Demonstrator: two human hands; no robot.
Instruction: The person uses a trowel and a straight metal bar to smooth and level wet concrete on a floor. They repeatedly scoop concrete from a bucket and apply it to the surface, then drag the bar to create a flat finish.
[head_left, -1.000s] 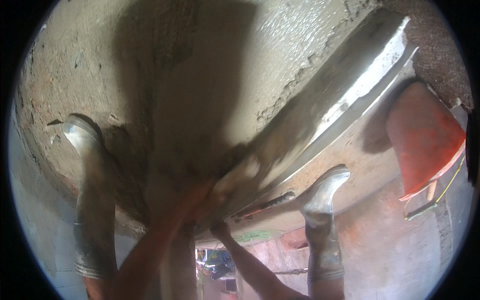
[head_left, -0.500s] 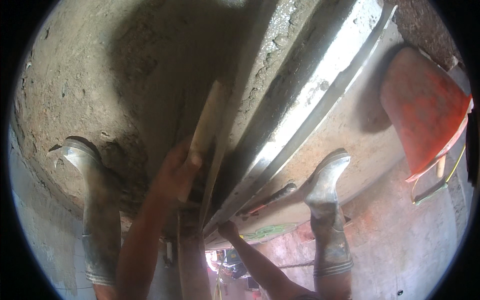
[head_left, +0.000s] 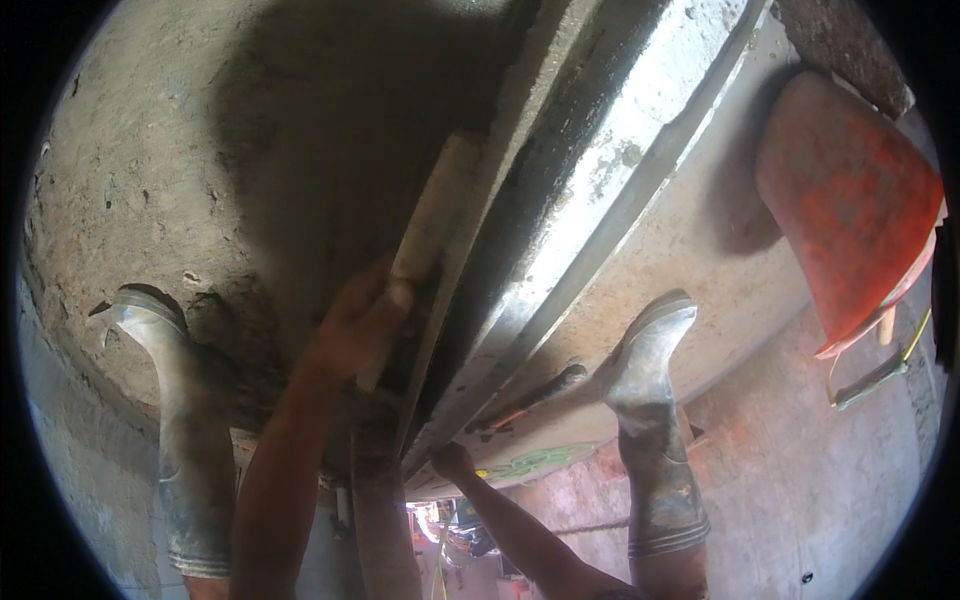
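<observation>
My left hand (head_left: 360, 320) is closed around a long, narrow, pale flat board (head_left: 440, 190), which looks like wood. The board tilts away from me, in shadow, over the grey cement surface (head_left: 150, 180). Just right of it runs a thin straight strip, alongside a long metal-faced beam (head_left: 600, 180) with bright glare and cement smears. At the beam's near end my right hand (head_left: 453, 462) is closed against its right edge; its fingers are small and partly hidden.
My muddy boots stand either side, the left boot (head_left: 180, 380) on rough cement and the right boot (head_left: 650, 370) beyond the beam. A red bucket (head_left: 850, 200) lies at the far right. A slim dark-ended tool (head_left: 530, 397) and a green coil (head_left: 540, 460) lie near the beam.
My left hand and the pale board have shifted slightly away from me and to the right. Less of the wet cement band beside the beam shows. My right hand stays at the beam's near end.
</observation>
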